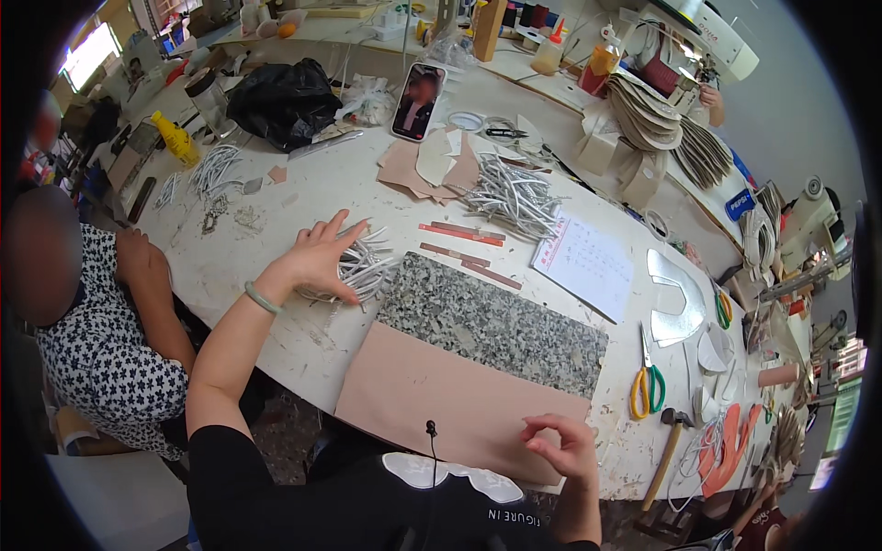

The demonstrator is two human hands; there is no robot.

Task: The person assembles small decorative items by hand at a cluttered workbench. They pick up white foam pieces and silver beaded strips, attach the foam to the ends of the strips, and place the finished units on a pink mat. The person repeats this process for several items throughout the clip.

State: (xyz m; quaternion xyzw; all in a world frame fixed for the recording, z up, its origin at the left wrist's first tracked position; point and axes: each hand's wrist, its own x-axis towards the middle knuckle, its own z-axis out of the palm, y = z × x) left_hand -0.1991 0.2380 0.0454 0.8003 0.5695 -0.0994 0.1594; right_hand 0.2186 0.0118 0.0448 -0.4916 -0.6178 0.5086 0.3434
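Note:
My left hand [322,259] is over a small pile of silvery-white cord pieces [369,266], its fingers spread and its thumb apart from them. My right hand [562,446] hovers at the near right part of a pinkish-beige sheet [450,395]. Its fingers curl loosely, with a gap to the thumb and nothing visible between them. Behind that sheet lies a speckled grey granite slab [496,321], its near part covered by the sheet. Several thin red and brown strips [464,234] rest just beyond the slab.
Farther back are a larger cord heap [514,195], beige pieces [413,170], an upright phone [420,101] and a notepad [585,264]. To the right lie scissors [647,381], a hammer [668,450] and orange pieces [726,450]. A seated person [110,321] is at the left.

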